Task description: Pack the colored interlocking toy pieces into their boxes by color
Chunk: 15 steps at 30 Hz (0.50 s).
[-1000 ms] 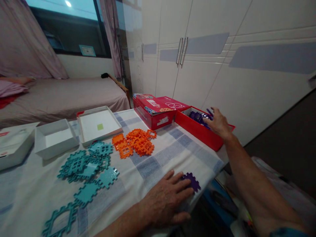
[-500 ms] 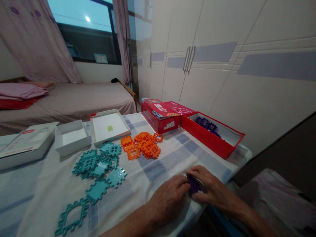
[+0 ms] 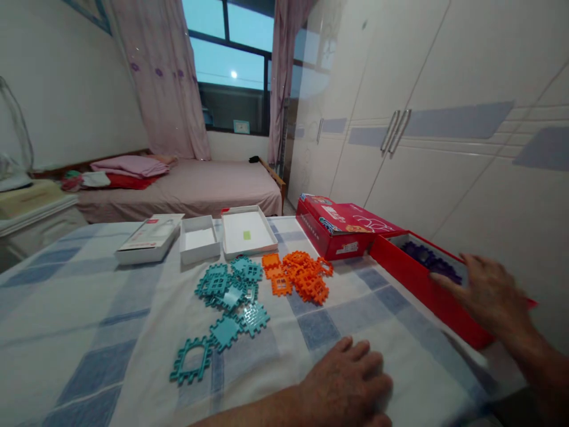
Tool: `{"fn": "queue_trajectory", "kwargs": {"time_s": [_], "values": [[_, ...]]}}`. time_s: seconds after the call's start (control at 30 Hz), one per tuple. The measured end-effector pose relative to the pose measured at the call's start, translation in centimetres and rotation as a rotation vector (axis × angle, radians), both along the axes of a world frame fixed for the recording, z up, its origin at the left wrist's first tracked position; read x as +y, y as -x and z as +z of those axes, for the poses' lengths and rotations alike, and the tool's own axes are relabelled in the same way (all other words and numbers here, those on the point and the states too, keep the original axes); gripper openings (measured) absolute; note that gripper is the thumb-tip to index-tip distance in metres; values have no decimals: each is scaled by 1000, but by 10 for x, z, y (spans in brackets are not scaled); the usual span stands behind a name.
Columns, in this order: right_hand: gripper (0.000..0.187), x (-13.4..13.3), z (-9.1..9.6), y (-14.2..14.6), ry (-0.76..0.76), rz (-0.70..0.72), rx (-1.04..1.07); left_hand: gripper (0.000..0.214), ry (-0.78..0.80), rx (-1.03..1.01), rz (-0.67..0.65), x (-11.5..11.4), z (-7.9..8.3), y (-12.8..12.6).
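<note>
My left hand [image 3: 347, 382] lies palm down on the checked tablecloth [image 3: 111, 308] near the front edge, fingers stretched flat; any tile beneath it is hidden. My right hand [image 3: 486, 293] hovers with fingers spread over the open red box [image 3: 413, 281], which holds purple interlocking tiles [image 3: 429, 258]. A pile of orange tiles [image 3: 302, 276] sits mid-table. Teal tiles [image 3: 229, 290] spread to its left, and one open teal frame piece [image 3: 191, 359] lies nearest me.
A closed red box [image 3: 344, 228] stands behind the open one. Two white trays [image 3: 246, 231] [image 3: 198, 240] and a flat white box [image 3: 149, 237] sit at the table's far side. A bed [image 3: 186, 187] lies beyond, wardrobe doors [image 3: 422, 148] to the right.
My right hand left the purple tile by my left hand and moved right to the open red box. My left hand now covers that spot. The view swung left and up.
</note>
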State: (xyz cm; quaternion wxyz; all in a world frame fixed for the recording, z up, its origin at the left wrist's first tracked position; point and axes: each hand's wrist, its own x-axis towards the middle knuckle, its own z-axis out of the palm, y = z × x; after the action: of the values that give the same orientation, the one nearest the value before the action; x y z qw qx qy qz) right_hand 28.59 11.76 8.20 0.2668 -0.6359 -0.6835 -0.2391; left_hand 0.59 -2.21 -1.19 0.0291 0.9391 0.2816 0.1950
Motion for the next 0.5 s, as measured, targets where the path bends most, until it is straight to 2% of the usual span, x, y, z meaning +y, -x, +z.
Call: {"fn": "queue_trajectory", "kwargs": {"time_s": [0.07, 0.13, 0.2, 0.27, 0.37, 0.5], "values": [[58, 14, 8, 34, -22, 132, 29, 38, -43, 10, -13, 4, -6, -2], [47, 17, 10, 85, 20, 390, 120, 41, -73, 21, -26, 9, -11, -4], [39, 13, 7, 145, 143, 623, 151, 43, -88, 29, -31, 12, -14, -4], [34, 8, 0, 205, 333, 765, 114, 43, -84, 28, -25, 13, -16, -5], [34, 10, -13, 279, 464, 866, -23, 39, -27, 10, -16, 15, -20, -10], [39, 27, -29, 340, 573, 837, -232, 27, 89, -39, 100, 20, -26, -24]]}}
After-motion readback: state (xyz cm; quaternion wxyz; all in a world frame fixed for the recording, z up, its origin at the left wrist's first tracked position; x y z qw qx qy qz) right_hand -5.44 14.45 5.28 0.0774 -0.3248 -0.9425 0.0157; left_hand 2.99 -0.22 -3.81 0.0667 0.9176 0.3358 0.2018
